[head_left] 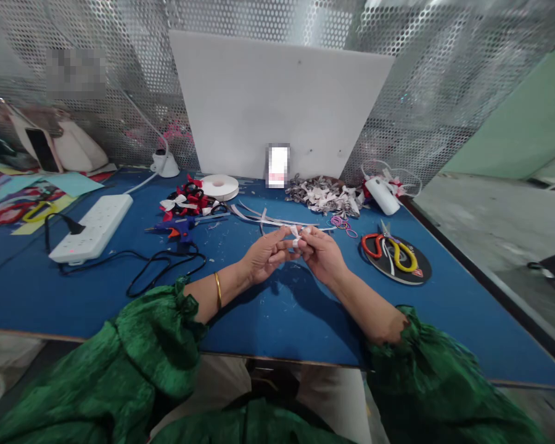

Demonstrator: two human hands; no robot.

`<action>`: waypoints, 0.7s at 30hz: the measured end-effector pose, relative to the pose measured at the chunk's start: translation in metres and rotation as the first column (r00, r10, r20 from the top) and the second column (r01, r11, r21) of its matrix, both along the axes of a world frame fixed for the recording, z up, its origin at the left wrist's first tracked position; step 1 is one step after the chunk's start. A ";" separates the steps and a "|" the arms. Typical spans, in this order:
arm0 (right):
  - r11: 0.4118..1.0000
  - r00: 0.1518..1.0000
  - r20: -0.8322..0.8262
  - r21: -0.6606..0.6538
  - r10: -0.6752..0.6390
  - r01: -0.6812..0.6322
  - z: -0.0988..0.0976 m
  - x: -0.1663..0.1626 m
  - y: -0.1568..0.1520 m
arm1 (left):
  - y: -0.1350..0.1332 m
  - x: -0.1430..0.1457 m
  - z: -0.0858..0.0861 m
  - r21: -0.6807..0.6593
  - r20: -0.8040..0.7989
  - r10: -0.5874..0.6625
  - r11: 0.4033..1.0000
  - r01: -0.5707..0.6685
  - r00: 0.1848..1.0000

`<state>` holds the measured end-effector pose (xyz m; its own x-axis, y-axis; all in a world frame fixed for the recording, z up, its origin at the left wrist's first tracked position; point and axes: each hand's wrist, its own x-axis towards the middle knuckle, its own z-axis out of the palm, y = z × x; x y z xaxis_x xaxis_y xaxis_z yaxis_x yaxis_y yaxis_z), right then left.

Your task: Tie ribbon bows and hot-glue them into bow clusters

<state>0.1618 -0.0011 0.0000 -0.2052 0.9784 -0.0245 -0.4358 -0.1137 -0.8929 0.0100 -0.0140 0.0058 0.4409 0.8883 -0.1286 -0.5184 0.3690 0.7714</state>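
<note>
The person's two hands meet above the blue tabletop (pixel 277 324), near its middle, fingertips close together on a small piece of white ribbon (pixel 295 232). The left hand (pixel 266 256) pinches the piece from one side, its fingers partly curled; the right hand (pixel 324 254) is closed on it from the other — the exact fold between the fingertips is too small to make out. Just beyond the hands lie loose pale ribbon strips (pixel 277 220), with pink and purple elastic bands (pixel 345 225) near their right end. A pile of grey and white bows (pixel 328 196) sits farther back. To the right, scissors (pixel 403 256) with one red and one yellow handle rest on a dark round disc (pixel 424 271). On the left are a blue glue gun (pixel 180 229), red and white bows (pixel 189 200) and — just beside the bows — a white ribbon roll (pixel 218 186).
</note>
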 end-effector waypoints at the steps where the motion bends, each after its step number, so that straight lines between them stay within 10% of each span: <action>1: 1.000 1.000 -0.002 -0.005 0.012 -0.012 -0.001 0.000 0.000 | 0.000 0.000 0.000 -0.023 0.007 0.001 1.000 -0.001 1.000; 21: 0.999 0.993 0.117 0.042 -0.020 0.016 0.008 -0.001 -0.012 | 0.000 0.001 -0.006 0.077 -0.207 -0.048 0.995 0.065 0.977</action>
